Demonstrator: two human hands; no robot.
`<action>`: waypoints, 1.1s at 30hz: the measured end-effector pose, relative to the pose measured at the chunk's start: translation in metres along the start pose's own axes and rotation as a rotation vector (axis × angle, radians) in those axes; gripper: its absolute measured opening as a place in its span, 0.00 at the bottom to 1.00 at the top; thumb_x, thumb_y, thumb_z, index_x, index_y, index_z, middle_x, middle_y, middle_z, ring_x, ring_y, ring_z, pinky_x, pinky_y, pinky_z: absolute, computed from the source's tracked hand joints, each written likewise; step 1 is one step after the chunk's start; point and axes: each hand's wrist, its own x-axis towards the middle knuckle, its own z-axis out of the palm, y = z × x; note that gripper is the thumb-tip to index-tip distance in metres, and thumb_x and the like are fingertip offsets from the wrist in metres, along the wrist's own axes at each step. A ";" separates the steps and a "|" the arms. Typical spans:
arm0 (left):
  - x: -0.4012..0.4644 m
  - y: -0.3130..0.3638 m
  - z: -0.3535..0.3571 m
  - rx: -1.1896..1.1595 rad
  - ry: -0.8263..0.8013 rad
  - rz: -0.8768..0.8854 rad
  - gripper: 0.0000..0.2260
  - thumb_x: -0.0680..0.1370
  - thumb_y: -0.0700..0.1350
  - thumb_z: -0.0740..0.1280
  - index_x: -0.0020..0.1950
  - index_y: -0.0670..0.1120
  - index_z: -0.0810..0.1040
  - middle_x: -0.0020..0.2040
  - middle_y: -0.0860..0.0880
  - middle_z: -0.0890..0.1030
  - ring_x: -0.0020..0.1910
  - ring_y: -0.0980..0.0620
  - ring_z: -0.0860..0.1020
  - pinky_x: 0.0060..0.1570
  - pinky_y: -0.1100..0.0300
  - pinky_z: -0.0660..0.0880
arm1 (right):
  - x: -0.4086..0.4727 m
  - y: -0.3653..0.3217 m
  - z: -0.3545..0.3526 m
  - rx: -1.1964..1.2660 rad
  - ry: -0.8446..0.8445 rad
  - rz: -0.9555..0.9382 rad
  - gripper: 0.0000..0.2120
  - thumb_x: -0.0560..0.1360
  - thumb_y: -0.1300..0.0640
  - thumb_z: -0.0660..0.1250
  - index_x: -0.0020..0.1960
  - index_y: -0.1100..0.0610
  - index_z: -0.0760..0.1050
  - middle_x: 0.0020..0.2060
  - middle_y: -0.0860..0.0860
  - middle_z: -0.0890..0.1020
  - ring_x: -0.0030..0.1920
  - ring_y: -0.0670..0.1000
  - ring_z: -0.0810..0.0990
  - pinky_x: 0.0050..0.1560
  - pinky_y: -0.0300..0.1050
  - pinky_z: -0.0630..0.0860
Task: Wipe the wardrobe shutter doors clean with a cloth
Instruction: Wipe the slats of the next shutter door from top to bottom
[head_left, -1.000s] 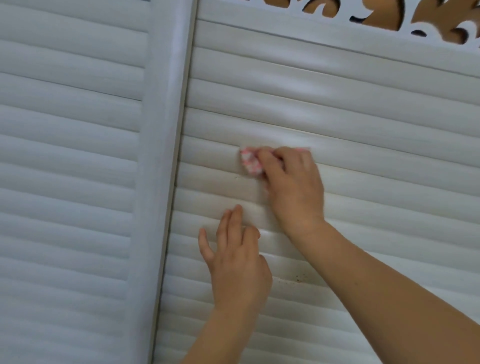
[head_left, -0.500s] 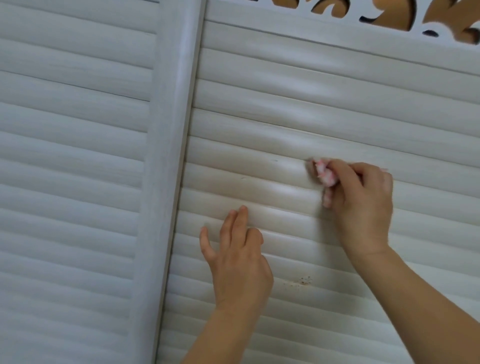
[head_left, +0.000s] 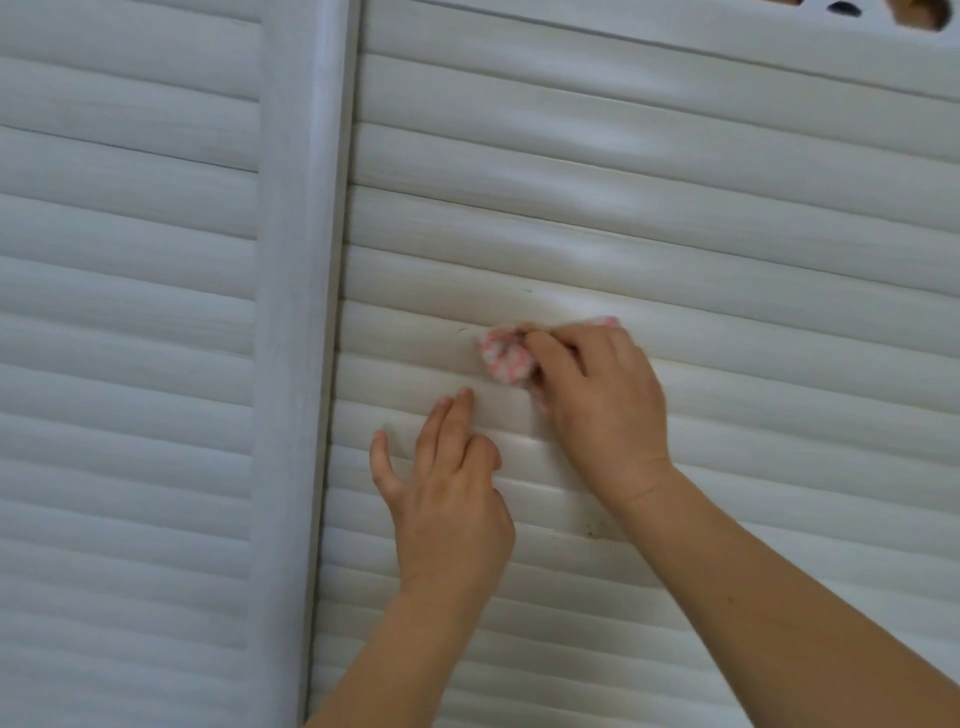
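Right hand (head_left: 597, 410) clamped round the bunched pink-and-white cloth (head_left: 506, 357) mid-slat on the right shutter door (head_left: 727, 260), left hand (head_left: 447, 499) flat just below with fingers apart, so easy to miss those dark specks (head_left: 592, 530) lower down.

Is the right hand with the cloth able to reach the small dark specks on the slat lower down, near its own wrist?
Probably yes. The right hand grips the cloth a few slats above the dark specks. Nothing covers them; they lie just left of its wrist. The left hand rests flat beside them, not over them.
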 end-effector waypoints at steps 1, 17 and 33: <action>0.000 0.001 0.000 -0.002 0.000 -0.004 0.09 0.63 0.34 0.61 0.36 0.48 0.73 0.65 0.47 0.75 0.66 0.49 0.71 0.64 0.39 0.53 | -0.008 0.012 -0.008 -0.011 0.002 0.038 0.14 0.69 0.60 0.70 0.54 0.58 0.81 0.44 0.56 0.80 0.46 0.57 0.71 0.45 0.51 0.73; 0.001 0.003 0.003 -0.025 -0.037 -0.024 0.18 0.58 0.28 0.70 0.35 0.49 0.71 0.65 0.45 0.74 0.66 0.47 0.70 0.66 0.43 0.50 | -0.039 0.034 -0.011 -0.029 0.173 0.346 0.12 0.68 0.64 0.68 0.52 0.62 0.81 0.45 0.60 0.80 0.46 0.62 0.77 0.54 0.49 0.66; -0.008 0.012 0.010 -0.080 -0.105 -0.103 0.18 0.61 0.26 0.66 0.39 0.48 0.71 0.71 0.42 0.66 0.73 0.46 0.59 0.68 0.42 0.43 | -0.061 0.020 -0.008 -0.062 0.044 -0.026 0.14 0.73 0.63 0.63 0.56 0.57 0.81 0.49 0.55 0.80 0.46 0.56 0.72 0.41 0.50 0.71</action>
